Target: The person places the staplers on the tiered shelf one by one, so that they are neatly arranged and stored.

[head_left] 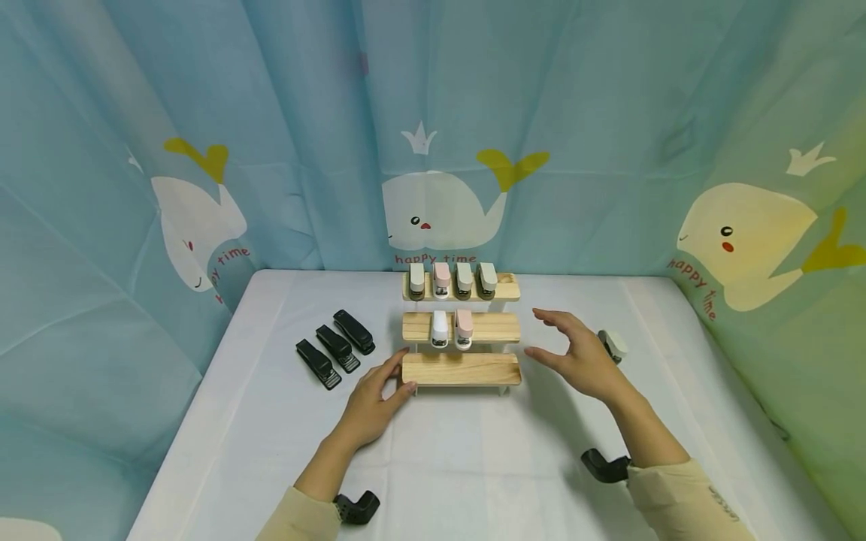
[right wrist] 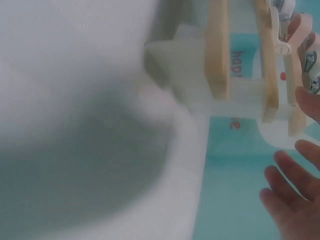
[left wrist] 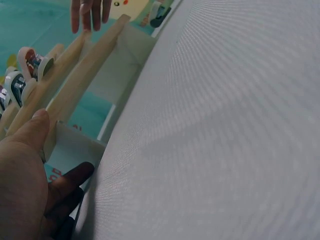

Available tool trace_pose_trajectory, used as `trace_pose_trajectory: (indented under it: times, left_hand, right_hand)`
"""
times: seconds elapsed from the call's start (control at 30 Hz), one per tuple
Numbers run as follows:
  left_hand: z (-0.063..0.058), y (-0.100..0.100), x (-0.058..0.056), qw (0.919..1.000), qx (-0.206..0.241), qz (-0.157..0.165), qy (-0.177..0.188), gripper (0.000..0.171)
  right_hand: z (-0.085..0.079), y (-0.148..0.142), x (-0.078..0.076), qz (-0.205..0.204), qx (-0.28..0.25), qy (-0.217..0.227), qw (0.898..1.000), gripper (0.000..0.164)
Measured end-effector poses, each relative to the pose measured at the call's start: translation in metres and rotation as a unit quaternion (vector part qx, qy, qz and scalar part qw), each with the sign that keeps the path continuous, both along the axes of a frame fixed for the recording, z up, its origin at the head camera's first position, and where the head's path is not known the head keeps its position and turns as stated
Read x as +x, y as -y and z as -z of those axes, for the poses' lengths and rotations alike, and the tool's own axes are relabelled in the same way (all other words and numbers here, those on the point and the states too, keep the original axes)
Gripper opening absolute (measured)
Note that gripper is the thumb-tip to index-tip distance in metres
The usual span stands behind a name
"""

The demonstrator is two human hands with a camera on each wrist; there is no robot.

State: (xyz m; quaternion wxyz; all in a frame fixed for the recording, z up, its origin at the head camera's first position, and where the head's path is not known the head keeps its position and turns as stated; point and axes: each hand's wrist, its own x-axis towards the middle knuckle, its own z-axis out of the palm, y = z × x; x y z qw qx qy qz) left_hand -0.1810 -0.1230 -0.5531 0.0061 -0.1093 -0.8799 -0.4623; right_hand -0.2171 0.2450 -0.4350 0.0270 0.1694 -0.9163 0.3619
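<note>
A three-tier wooden display rack (head_left: 462,370) stands on the table with small staplers on its upper two tiers. The top tier holds several, among them a pink stapler (head_left: 442,279); on the middle tier are a white stapler (head_left: 440,328) and another pink one (head_left: 463,328). My left hand (head_left: 370,402) grips the left end of the bottom tier, its thumb (left wrist: 37,127) against the board's end and the other fingers lower, beside the pale support. To the right of the rack, my right hand (head_left: 580,359) is held apart from it, fingers spread and holding nothing.
Three black staplers (head_left: 337,348) lie in a slanted row left of the rack. Beyond my right hand is a pale stapler (head_left: 614,345), partly hidden. A blue curtain (head_left: 325,195) with whale prints hangs behind the white table (head_left: 467,466).
</note>
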Motion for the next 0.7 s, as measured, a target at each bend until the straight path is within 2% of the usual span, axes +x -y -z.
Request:
trace_pose_trajectory:
  times: [0.27,0.7]
  left_hand:
    - [0.000,-0.001,0.000,1.0000,0.002,-0.002,0.000,0.067]
    - [0.001,-0.001,-0.001,1.0000,0.001,-0.001,-0.005,0.070]
  right_hand:
    - [0.002,-0.018,-0.002,-0.005,0.020,0.009,1.000,0.072]
    - [-0.003,-0.044,-0.011,-0.006,0.085,0.030,0.996,0.076]
